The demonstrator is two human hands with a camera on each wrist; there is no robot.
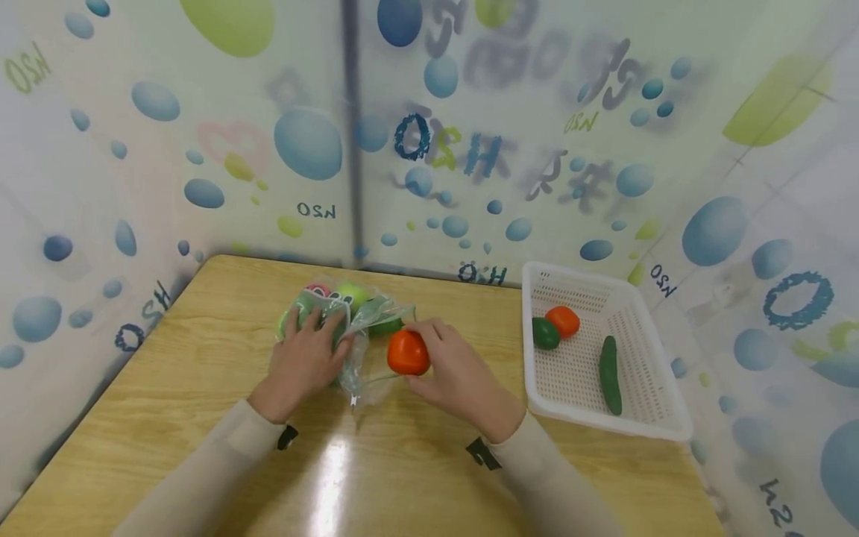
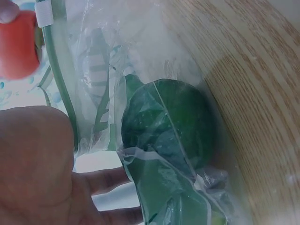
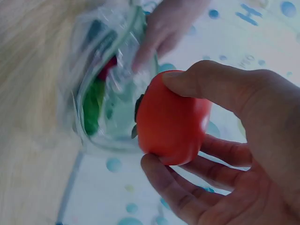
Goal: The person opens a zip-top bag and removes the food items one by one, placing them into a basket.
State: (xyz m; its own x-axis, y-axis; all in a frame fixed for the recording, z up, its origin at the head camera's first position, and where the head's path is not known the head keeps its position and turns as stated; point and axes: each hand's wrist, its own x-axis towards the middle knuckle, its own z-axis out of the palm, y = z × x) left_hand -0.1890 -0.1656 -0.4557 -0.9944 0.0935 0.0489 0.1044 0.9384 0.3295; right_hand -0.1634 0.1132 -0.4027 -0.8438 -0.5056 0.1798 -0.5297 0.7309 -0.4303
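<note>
- Orange tomato (image 1: 408,352) sits pinched in my right hand (image 1: 459,377), fingers curled around it, just beside the plastic bag (image 1: 349,328).
- Flat, straight fingers of my left hand (image 1: 305,358) press on that bag.

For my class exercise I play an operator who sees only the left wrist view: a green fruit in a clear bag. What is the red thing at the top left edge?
Observer: A red tomato, gripped by the right hand just outside the bag's mouth.
Operator: What is my left hand doing?
Observer: The left hand lies with fingers spread on the clear plastic bag, on the wooden table.
Operator: Anything beside us?
Observer: A white basket to the right holds a cucumber.
</note>
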